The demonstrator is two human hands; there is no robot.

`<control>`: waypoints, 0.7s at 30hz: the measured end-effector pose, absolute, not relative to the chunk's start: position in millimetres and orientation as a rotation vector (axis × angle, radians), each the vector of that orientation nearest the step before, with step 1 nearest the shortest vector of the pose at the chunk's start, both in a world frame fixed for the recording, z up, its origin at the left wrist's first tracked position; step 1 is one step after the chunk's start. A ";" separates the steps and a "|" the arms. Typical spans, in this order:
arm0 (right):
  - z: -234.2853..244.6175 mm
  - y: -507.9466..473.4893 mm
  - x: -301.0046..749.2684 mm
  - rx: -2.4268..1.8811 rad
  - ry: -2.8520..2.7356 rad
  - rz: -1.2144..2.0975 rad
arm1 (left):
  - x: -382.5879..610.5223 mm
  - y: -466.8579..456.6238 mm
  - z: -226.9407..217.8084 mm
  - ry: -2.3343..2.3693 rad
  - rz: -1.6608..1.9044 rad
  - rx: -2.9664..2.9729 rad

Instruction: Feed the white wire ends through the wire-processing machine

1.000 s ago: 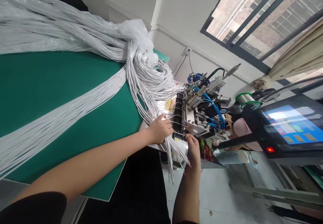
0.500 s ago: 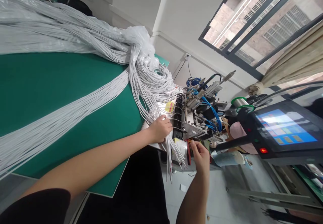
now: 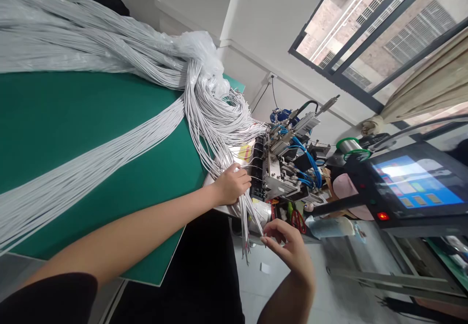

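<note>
My left hand [image 3: 231, 184] is closed on a bunch of thin white wires [image 3: 215, 134] at the edge of the green table [image 3: 91, 134], right next to the black wire clamp of a small machine [image 3: 283, 168]. The wire ends [image 3: 250, 226] hang down below that hand. My right hand [image 3: 287, 248] is lower, with its fingers curled and its fingertips pinching at the hanging wire ends.
A long band of white wires [image 3: 73, 178] crosses the green mat, and a big heap in clear plastic [image 3: 91, 41] lies behind. A touch screen [image 3: 417, 182] on an arm stands right of the machine. Red-handled scissors [image 3: 298, 219] lie under it.
My right hand has left the machine's front, dropped down and turned palm up, and now meets the hanging wire ends. My left hand has stayed on the wires.
</note>
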State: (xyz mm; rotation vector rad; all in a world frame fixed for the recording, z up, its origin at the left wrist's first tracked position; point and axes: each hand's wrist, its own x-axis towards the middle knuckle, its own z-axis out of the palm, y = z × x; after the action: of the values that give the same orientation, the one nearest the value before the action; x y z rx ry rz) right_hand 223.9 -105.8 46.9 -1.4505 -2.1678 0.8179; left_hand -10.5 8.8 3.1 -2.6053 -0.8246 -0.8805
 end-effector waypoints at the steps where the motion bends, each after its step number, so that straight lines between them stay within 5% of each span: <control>1: 47.2 -105.9 223.6 -1.448 -2.178 0.814 | -10.6 8.8 2.9 -0.820 -0.880 -2.606; 21: 12.3 -59.5 223.5 -1.466 -1.415 0.643 | -10.8 10.6 0.6 -0.565 -1.009 -2.544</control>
State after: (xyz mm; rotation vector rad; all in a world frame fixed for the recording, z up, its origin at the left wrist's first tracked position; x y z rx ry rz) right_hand 223.5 -59.5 12.3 -1.4659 -1.4147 0.6432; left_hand -10.8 10.6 0.6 -2.5437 -0.5646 -1.0094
